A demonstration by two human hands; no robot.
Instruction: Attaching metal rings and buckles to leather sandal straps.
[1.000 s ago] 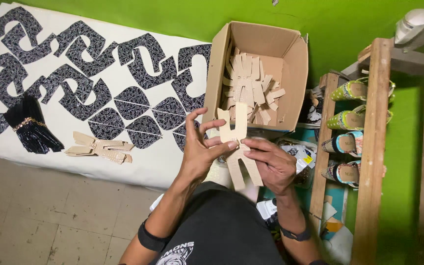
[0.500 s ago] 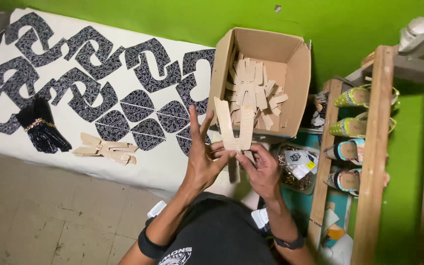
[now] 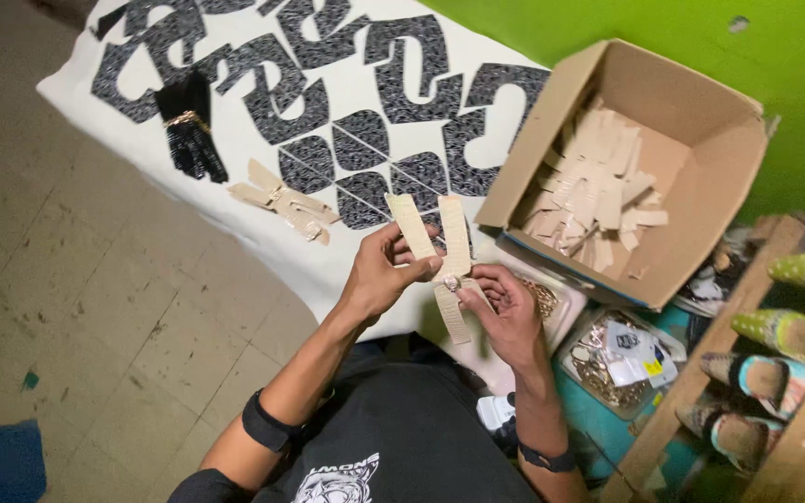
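Both of my hands hold a beige strap piece (image 3: pixel 440 244) with two upright arms and one tail hanging down. My left hand (image 3: pixel 386 272) pinches the arms from the left. My right hand (image 3: pixel 503 307) grips the piece's middle, where a small metal ornament (image 3: pixel 452 282) sits. The piece hangs above the near edge of a white surface (image 3: pixel 328 265). An open cardboard box (image 3: pixel 687 251) just to the right holds several more beige pieces (image 3: pixel 593 191).
Black patterned cut-outs (image 3: pixel 365 140) cover the white surface, with a black bundle (image 3: pixel 190 138) and loose beige pieces (image 3: pixel 281 200) at its left. A tray of gold trinkets (image 3: pixel 612 359) lies under my right hand. A wooden rack with sandals (image 3: pixel 780 368) stands at the right. Tiled floor (image 3: pixel 95 298) on the left.
The view has swung and closed in on my hands. My hands have dropped slightly with the strap piece, and my left fingers have closed onto its arms.
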